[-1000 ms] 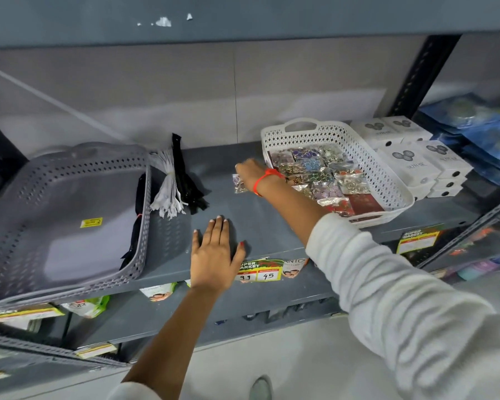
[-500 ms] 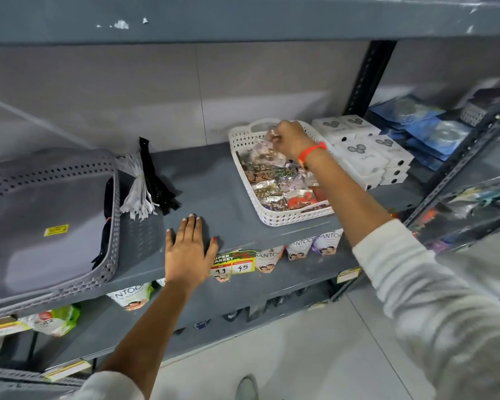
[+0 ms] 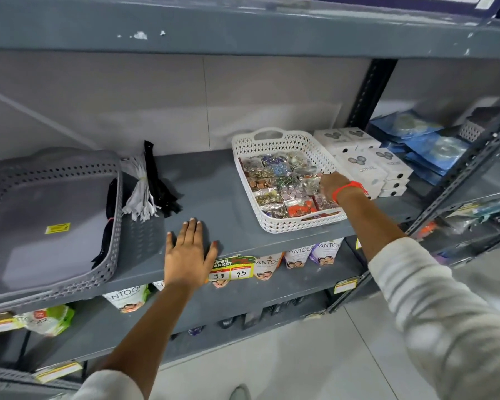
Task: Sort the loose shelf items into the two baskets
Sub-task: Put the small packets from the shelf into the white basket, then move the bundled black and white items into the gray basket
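Grey steel shelving (image 3: 214, 186) fills my view, with a white basket (image 3: 274, 141) of shiny packets (image 3: 283, 183) sitting right of centre, its long axis running from the shelf's front edge back toward the wall, handle end at the rear. My left hand (image 3: 188, 255) lies flat and spread on the shelf near its front lip, gripping nothing, while my right hand (image 3: 331, 184) reaches into the basket's right side over the packets, and I cannot tell whether its fingers grip one. At far left a grey basket (image 3: 49, 226) sits tilted, with bundled black and white zippers (image 3: 146, 189) just beside it, lying front-to-back.
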The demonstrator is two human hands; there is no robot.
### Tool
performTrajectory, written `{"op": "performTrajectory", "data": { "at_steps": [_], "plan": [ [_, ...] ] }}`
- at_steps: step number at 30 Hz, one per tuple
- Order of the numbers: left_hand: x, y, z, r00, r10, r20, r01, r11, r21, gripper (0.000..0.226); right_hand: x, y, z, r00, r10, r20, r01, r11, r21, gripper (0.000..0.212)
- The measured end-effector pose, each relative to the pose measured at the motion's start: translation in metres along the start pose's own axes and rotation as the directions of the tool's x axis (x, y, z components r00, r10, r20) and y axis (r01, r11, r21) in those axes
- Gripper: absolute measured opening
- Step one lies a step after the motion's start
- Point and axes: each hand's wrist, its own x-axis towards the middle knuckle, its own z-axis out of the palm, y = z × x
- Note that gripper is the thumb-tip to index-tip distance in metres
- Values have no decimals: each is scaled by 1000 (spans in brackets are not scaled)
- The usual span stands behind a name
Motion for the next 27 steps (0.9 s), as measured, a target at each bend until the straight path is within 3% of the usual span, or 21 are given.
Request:
{"op": "performTrajectory", "data": {
  "at_steps": [3,9,13,16,21,27],
  "plan": [
    [0,1,-1,1000,-8,10,8,1000,0,66,-3,0,4,1000,-21,11,21,1000,-9,37],
    [3,-1,-12,997,-18,81,20,1000,-18,79,-14,-55,-11,968,-144,-207,177,972,152,29],
    [20,-7,-37,998,-57,10,58,992,-113,58,-41,-116,-12,908,-281,-311,366,894,259,28],
    [42,-16,-55,998,-60,-35,54,986,-160,52,-65,-151,5,894,-367,-257,442,817,371,35],
    [74,-23,-73,988,-152,0,151,978,-143,45,-82,-179,68,910,-410,-57,403,847,347,46],
    [107,-23,-79,941,-290,173,276,956,100,57,-87,-184,102,900,-413,-139,435,870,232,53]
  ]
}}
